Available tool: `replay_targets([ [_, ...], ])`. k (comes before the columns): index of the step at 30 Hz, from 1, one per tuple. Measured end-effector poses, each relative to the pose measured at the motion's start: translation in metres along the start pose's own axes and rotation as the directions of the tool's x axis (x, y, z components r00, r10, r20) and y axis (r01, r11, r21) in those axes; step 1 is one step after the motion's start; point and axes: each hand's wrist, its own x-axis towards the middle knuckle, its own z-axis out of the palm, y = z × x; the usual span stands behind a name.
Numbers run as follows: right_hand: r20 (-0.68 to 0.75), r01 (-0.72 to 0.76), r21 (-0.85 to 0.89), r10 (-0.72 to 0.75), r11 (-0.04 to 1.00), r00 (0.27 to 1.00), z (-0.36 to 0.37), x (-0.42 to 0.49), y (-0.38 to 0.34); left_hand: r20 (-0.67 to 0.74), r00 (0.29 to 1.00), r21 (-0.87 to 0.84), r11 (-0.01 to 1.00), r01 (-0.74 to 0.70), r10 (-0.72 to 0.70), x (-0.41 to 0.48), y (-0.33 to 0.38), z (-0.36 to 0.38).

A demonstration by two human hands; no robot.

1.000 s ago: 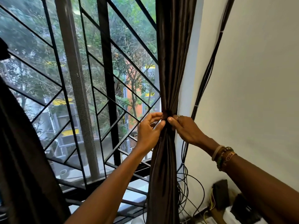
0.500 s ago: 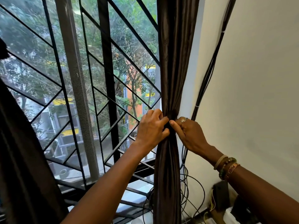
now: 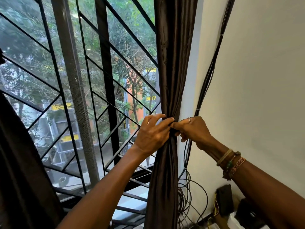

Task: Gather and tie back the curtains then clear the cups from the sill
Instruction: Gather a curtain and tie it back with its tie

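Now, curtain (image 3: 171,63): dark brown, hanging at the right edge of the window, just beside the wall (image 3: 264,80); it is bunched to a narrow waist where the hands meet and flares again below.
Handling: my judgement is light, soft and rather slick cloth; the folds will likely slide loose unless the bunch is squeezed tight.
Where to hold: at the narrow waist, with the whole bundle inside the grip, not at the loose lower part.
Left hand (image 3: 151,134): thumb and curled fingers pinch the waist from the window side, the forefinger lifted a little.
Right hand (image 3: 194,129): fingers curled, tips pinching the same spot from the wall side; bracelets (image 3: 231,162) on the wrist.
Hands together: touching at the fingertips, both clamped on the bunch; whether they grip a tie or only cloth I cannot tell.
Nearby: black cables (image 3: 186,162) hang right behind the cloth and could get caught in the tie.
Second curtain (image 3: 16,162): dark, at the left edge.
Cups: none plainly shown.
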Motion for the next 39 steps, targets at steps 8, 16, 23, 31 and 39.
replay_targets([
  [8,0.235,0.668,-0.523,-0.663,0.53,0.711,-0.004,0.002,0.034,0.123,0.971,-0.128,0.967,0.22,-0.205,-0.009,0.004,-0.005],
  [16,0.438,0.686,-0.667,-0.591,0.292,0.677,-0.003,0.012,0.021,0.184,0.937,-0.21,0.919,0.333,-0.297,-0.015,0.007,-0.002],
  [23,0.684,0.539,-0.661,0.124,0.522,0.719,-0.018,0.032,-0.036,0.241,0.923,-0.345,0.862,0.371,-0.301,-0.014,0.011,-0.005],
  [31,0.658,0.533,-0.729,0.225,0.428,0.719,-0.008,0.034,-0.047,0.213,0.914,-0.387,0.829,0.404,-0.346,-0.015,0.021,-0.003],
  [39,0.558,0.217,-0.702,0.334,0.678,0.76,-0.009,0.038,-0.055,0.166,0.732,-0.402,0.632,0.662,-0.661,-0.008,0.049,0.001],
])
